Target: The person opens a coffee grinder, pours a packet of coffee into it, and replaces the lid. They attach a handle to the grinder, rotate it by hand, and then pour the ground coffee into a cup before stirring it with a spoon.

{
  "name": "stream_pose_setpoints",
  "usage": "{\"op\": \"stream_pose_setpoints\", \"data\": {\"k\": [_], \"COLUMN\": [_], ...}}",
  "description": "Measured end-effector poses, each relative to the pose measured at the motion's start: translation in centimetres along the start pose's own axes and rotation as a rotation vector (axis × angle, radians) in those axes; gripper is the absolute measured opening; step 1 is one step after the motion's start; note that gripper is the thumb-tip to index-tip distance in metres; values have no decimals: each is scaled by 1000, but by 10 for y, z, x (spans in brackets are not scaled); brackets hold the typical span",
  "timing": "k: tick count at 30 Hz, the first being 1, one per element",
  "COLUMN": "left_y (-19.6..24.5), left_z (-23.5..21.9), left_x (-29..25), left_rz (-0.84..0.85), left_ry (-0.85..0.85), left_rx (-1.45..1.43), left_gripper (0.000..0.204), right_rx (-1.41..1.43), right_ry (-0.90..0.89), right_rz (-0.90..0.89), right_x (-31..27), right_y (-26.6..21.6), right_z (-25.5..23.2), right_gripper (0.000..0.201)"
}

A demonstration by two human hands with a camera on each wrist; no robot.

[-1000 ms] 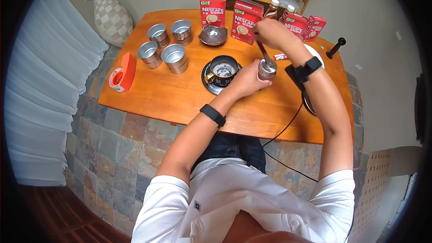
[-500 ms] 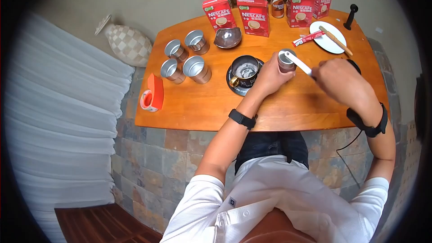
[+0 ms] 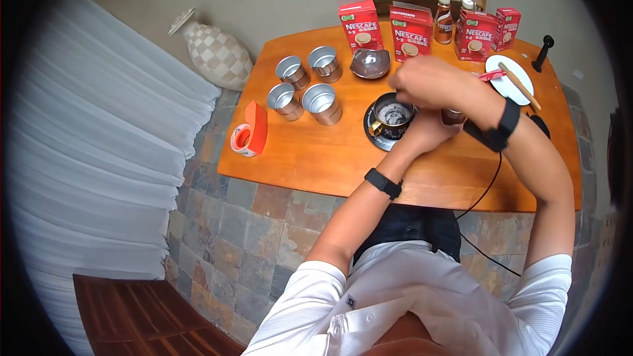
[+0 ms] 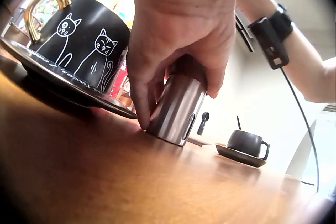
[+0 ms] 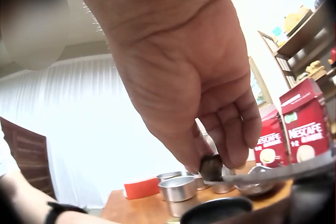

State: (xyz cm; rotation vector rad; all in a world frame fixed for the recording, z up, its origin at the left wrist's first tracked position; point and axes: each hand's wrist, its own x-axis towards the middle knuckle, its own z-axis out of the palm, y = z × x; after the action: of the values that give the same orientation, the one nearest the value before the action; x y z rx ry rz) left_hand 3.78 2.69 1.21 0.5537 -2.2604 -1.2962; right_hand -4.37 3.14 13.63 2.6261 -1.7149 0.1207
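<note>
My left hand (image 3: 428,134) grips a steel hand coffee grinder (image 4: 178,109), which stands upright on the wooden table (image 3: 316,165) with its base at the tabletop. Above it, my right hand (image 3: 432,84) pinches the dark knob (image 5: 211,168) at the end of the grinder's metal crank (image 5: 268,174). In the head view the right hand and forearm cover most of the grinder. Just left of my left hand, a black cup (image 4: 86,48) with white cat drawings and a gold handle sits on a black saucer (image 4: 58,71). Something whitish shows inside it.
Several metal cups (image 3: 323,107) and a dark shiny bowl (image 3: 370,64) stand left and behind. Red Nescafe boxes (image 3: 412,33) and bottles (image 3: 444,23) line the back. A white plate (image 3: 521,94) lies at right. An orange tape dispenser (image 3: 256,130) sits at left. A cable (image 3: 484,194) hangs from the right wrist.
My right hand has swung the crank round, from beyond the grinder to its right side and now over to its left. The left hand keeps its hold on the grinder. The head view has shifted.
</note>
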Motion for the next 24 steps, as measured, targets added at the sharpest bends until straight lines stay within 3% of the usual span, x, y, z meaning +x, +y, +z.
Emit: {"op": "stream_pose_setpoints", "data": {"k": [1,3,5,7,12,15,17,20,23,24], "left_y": [-3,-11,-11,-13,-5,1,-2,-2,9,13], "left_z": [3,4,2,2,2,-2,-2,0,-2,-4], "left_x": [0,1,2,4,4,2,2,3,0,-2], "left_rz": [-17,110,44,19,-64,-34,-27,-18,-74,-51], "left_ry": [46,53,26,27,-24,-5,-17,-22,-21,-6], "left_rx": [-86,-63,-94,-42,-147,-62,4,-63,-72,-70], "left_gripper": [49,51,52,52,53,57,60,53,52,51], "right_rx": [-26,-106,-131,-182,-208,-274,-255,-375,-195,-195], "right_ry": [24,159,179,44,-65,-37,-140,-190,-74,-68], "right_rz": [36,67,217,462,571,518,499,314,75,71], "right_x": [7,13,2,-19,-110,-149,-162,-168,-154,-143], "right_y": [13,52,72,93,94,54,15,-25,-52,-55], "right_z": [3,20,17,10,-3,-9,-20,-16,-23,-22], "right_gripper": [13,17,18,21,19,13,10,9,10,10]}}
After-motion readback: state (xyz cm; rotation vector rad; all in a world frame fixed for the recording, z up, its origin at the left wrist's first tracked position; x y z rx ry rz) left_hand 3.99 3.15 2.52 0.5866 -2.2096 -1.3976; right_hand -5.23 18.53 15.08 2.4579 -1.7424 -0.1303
